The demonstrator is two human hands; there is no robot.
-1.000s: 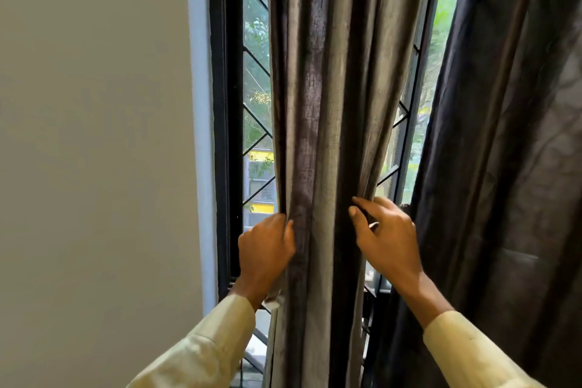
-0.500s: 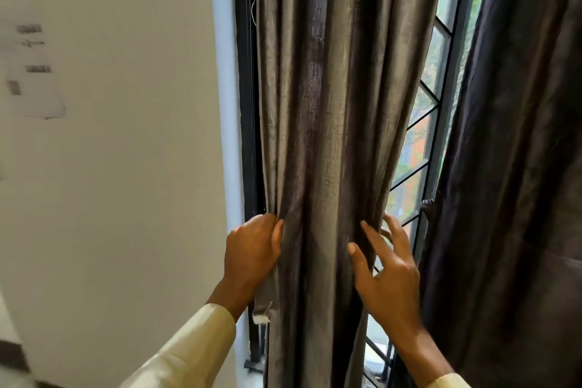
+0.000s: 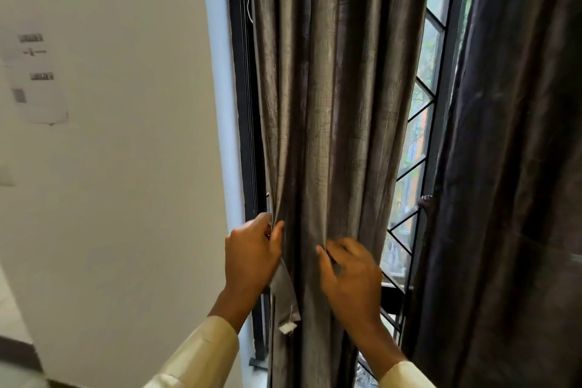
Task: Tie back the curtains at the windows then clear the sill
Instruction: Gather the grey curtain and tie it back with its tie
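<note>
Both hands' fingers (image 3: 277, 230) pinch the curtain (image 3: 330, 104).

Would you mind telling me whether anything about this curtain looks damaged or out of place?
Slightly. A loose strip of fabric hangs from the gathered grey curtain just below the left hand, ending in a pale, frayed-looking tip. It may be a tie-back or a torn hem; I cannot tell which. The right hand is motion-blurred.

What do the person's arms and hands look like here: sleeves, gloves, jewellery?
Both hands, left hand and right hand, are bare: no gloves, rings or watch visible. Each arm wears a long pale cream sleeve ending at the wrist, plain, with a slight sheen.
</note>
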